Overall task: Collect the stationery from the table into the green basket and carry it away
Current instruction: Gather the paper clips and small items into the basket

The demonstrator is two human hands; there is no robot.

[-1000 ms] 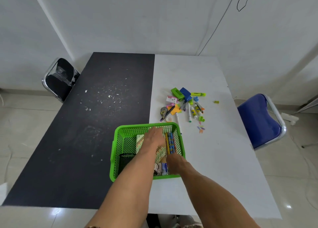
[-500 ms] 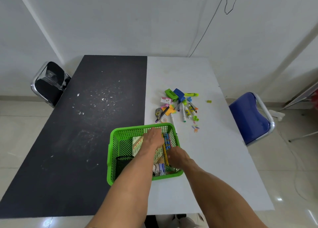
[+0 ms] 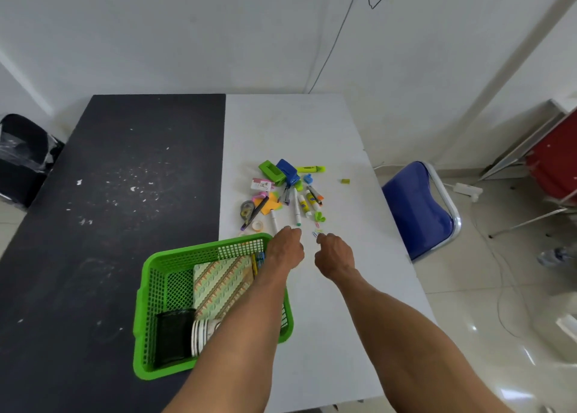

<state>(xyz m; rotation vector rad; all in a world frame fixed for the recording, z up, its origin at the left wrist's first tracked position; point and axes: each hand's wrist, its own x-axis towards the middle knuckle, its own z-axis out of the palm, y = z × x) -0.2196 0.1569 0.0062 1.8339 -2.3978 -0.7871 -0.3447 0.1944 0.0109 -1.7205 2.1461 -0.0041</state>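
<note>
The green basket [image 3: 199, 250] stands on the table's near side, across the seam between the black and white halves. It holds a patterned notebook [image 3: 221, 284], a black mesh holder [image 3: 173, 334], white rolls [image 3: 201, 331] and pencils [image 3: 257, 261]. Beyond it lies a pile of stationery [image 3: 287, 194]: green and blue staplers, a yellow highlighter [image 3: 310, 169], markers, glue sticks, sticky notes, a correction tape [image 3: 246, 209]. My left hand [image 3: 285, 247] reaches past the basket's far right corner, fingertips by a white marker [image 3: 274, 222]. My right hand [image 3: 334, 256] hovers with loosely bent fingers next to the paper clips [image 3: 316, 234]. Neither hand holds anything.
A small green eraser [image 3: 345, 180] lies apart on the white tabletop [image 3: 327, 303]. A blue chair [image 3: 415, 209] stands at the table's right side, a black chair [image 3: 22, 156] at the left. A red-panelled frame [image 3: 555, 163] and a power strip [image 3: 466, 189] are on the floor right.
Both hands have come out of the basket and moved forward to the near edge of the stationery pile. The pencils stay in the basket.
</note>
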